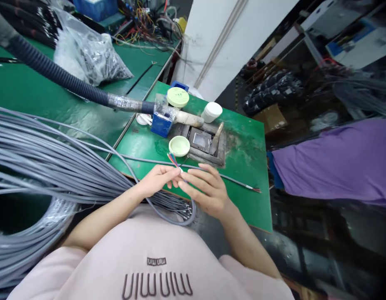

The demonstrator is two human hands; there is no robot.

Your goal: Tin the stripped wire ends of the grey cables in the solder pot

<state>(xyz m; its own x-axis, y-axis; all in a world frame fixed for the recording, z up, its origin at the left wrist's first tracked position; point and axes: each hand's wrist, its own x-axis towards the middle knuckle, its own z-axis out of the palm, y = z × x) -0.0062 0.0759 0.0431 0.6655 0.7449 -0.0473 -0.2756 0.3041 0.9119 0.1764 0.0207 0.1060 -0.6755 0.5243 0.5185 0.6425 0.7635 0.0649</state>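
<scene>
Left hand pinches grey cable near its end, over counter's near edge, probably keeping coloured wires free; right hand's fingers curl alongside, grip unclear. Wires point forward, slightly left, toward green cup; cable's axis apparently loops below.

The bench at four o'clock has a smooth green top, lightly glossy. The cable at six and the coils at nine are smooth, satin grey plastic. The hose at ten is ribbed, dull plastic; the bag above it is crinkled, glossy film. Near centre, the tray looks like rough, stained metal. The shirt at six and purple garment at three are matt cloth.
</scene>
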